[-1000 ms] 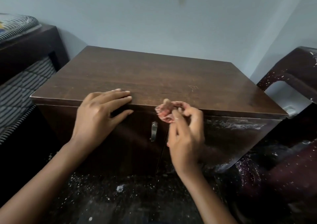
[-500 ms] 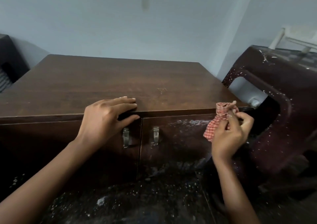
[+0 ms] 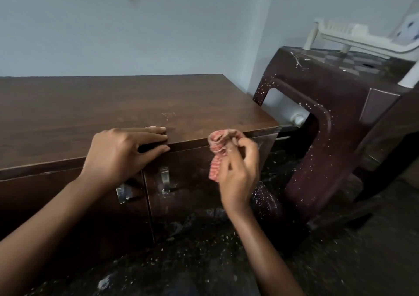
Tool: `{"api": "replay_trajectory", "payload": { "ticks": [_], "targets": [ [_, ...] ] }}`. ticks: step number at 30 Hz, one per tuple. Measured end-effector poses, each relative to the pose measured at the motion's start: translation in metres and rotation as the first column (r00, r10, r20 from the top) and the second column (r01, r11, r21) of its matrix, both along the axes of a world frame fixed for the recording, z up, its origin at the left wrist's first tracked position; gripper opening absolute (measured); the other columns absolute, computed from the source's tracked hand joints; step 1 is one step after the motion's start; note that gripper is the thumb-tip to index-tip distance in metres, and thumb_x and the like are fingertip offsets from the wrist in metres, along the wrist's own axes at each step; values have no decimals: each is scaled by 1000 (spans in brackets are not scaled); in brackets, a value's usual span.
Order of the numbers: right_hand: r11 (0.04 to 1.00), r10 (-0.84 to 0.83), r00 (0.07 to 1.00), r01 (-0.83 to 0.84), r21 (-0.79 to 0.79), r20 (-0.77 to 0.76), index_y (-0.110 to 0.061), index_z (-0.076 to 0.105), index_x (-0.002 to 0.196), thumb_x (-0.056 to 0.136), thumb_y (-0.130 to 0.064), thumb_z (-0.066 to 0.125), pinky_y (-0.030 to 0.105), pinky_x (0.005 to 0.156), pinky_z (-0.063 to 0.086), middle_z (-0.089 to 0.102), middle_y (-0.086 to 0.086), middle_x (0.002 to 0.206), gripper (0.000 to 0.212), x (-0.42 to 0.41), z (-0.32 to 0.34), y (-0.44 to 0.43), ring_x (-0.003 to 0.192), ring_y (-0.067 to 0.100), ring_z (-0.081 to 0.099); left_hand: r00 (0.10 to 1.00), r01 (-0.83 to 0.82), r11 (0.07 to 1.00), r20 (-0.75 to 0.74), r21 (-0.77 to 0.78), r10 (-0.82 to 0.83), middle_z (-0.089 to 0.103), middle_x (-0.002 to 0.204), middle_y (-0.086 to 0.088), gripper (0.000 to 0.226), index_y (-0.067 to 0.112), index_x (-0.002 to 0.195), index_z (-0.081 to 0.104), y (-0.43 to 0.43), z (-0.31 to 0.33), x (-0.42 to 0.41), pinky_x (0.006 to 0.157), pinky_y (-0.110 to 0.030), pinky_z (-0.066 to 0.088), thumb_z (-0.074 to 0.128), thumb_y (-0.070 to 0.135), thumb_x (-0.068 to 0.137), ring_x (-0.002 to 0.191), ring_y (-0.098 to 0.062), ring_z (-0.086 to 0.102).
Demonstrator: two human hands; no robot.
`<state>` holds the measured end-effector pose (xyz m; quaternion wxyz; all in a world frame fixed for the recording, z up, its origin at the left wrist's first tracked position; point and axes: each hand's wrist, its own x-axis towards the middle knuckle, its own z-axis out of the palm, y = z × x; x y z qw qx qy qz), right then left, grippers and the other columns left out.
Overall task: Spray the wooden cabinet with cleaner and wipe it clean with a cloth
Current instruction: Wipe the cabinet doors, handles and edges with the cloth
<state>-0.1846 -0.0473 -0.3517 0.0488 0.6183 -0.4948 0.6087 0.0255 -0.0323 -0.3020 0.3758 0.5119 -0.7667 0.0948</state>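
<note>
A dark wooden cabinet with two doors and metal handles fills the left and middle. My left hand rests on its front top edge, fingers straight on top and thumb under the lip. My right hand pinches a bunched red checked cloth against the front edge near the cabinet's right corner. No spray bottle is in sight.
A dark brown plastic stool speckled with white stands close to the cabinet's right side. A white plastic rack lies behind it by the wall. The dark floor is dusty with white specks.
My right hand with the cloth slid right along the front edge to near the corner, then back a little left. My left hand stayed on the top edge. My view turned right.
</note>
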Motion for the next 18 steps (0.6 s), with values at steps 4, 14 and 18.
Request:
{"api": "replay_trajectory", "payload": {
  "ticks": [4,14,18],
  "targets": [
    [970,-243,945,235,63,219,4,68,96,84,5,52,26,81,49,60,10,106,20,-47,3,-34,95,17,59,997,-3,1000,-74,19,5,67,102,21,36,32,89,75,-2,2,1,65,-23,54,53,57,76,104,8,53],
    [1000,-1,976,-5,30,217,-3,65,105,91,-5,52,20,85,47,57,-8,103,18,21,-13,-2,97,-3,55,996,-45,995,81,85,38,71,101,15,34,29,87,76,-15,20,-13,57,-22,49,68,55,67,87,-8,69],
    [995,96,988,-95,-15,118,-10,68,99,94,-4,45,9,75,47,63,-16,103,25,18,-6,6,92,-2,60,990,29,996,133,84,-41,70,105,14,46,28,90,76,-27,24,-28,62,-28,54,58,63,66,94,-9,68]
  ]
}}
